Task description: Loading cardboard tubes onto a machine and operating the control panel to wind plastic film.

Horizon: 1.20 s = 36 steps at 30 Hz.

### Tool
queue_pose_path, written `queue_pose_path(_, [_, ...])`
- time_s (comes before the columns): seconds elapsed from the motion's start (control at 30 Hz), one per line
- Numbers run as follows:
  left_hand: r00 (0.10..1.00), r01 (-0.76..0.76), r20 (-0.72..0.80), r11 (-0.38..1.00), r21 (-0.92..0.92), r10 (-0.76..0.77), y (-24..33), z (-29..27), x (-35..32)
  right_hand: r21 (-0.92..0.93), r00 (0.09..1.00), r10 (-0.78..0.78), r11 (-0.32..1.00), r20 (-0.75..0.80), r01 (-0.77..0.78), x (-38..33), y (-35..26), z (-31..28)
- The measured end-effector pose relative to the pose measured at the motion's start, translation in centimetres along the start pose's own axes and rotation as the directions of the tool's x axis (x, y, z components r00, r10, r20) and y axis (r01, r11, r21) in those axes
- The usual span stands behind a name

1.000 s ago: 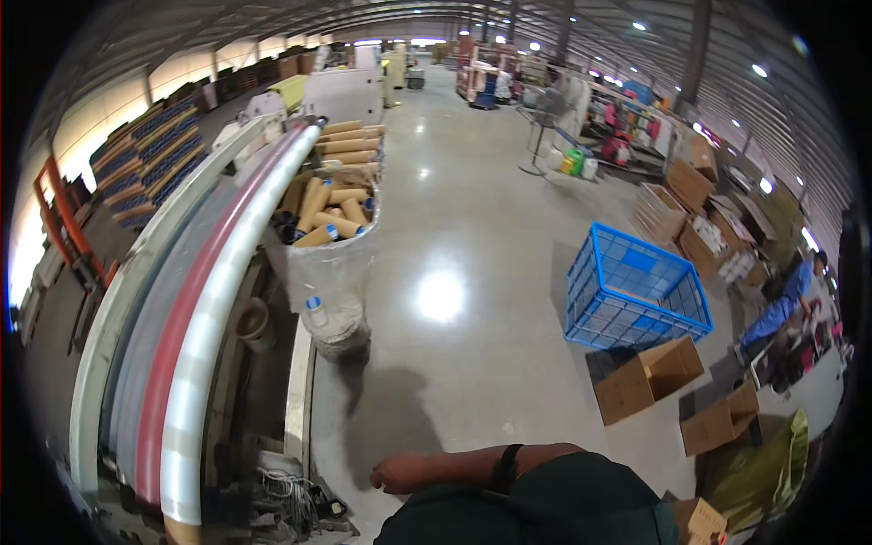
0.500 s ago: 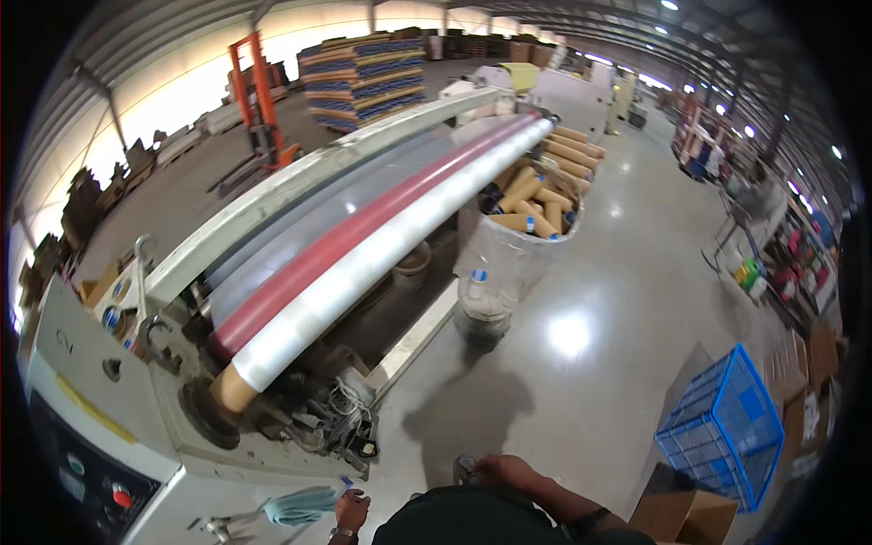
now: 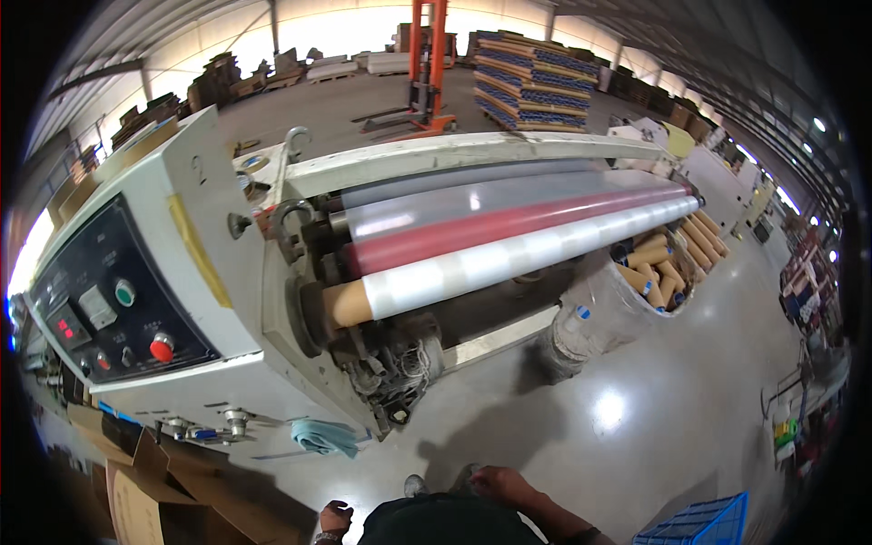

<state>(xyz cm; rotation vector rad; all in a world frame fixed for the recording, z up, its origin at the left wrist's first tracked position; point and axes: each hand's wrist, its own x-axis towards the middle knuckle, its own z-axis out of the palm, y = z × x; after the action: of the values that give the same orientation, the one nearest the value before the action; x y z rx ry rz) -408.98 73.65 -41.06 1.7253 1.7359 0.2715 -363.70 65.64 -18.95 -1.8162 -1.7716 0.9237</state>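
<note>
At the lower edge hangs my left hand (image 3: 334, 518), a watch at its wrist, with its fingers loosely bent apart and nothing seen in them. It is nearest to a light blue cloth (image 3: 324, 437) draped on the machine's front. My right hand (image 3: 498, 484) is low in front of my body, its fingers curled and too blurred to read. Both hands are off the machine (image 3: 218, 182). Along it runs a long roll of shiny white film (image 3: 518, 262) on a brown cardboard core (image 3: 347, 304), beside a red roller (image 3: 509, 220).
A control panel (image 3: 118, 291) with a red and a green button faces left. Open cardboard boxes (image 3: 145, 500) stand at the lower left. A plastic-lined bin (image 3: 604, 304) holds cardboard tubes. A blue crate (image 3: 695, 522) is at lower right, an orange lift (image 3: 427, 73) behind.
The view has swung left, bringing the control panel and cardboard boxes into sight. The blue crate has slid toward the lower edge. Both hands remain low, close to my body.
</note>
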Motion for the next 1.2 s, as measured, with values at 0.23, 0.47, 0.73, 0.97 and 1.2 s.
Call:
queue_pose_path(0.23, [0.977,0.182,-0.091,0.977,-0.114,-0.193,0.6,-3.3,-2.6,0.012,0.989,-0.127,0.992,0.073,0.127,2.0,-1.8,1.2])
queue_pose_path(0.47, [0.882,0.338,-0.277,0.922,-0.189,-0.381,4.2,-5.6,-4.0,-0.015,0.98,-0.097,0.995,0.173,0.101,2.9,-1.3,0.0])
queue_pose_path(0.73, [0.733,0.2,-0.455,0.799,-0.568,-0.506,9.3,-10.9,-4.5,0.097,0.931,-0.207,0.978,0.3,0.186,7.4,-0.4,0.2])
queue_pose_path(0.97, [0.463,-0.307,-0.822,0.811,-0.499,-0.33,11.0,-23.4,-0.8,0.103,0.936,-0.175,0.983,0.304,0.15,9.9,-3.7,1.5])
queue_pose_path(1.2, [0.464,-0.478,-0.867,0.774,-0.415,-0.179,9.8,-33.5,2.0,0.047,0.952,-0.217,0.976,0.215,0.212,13.3,-11.2,4.8])
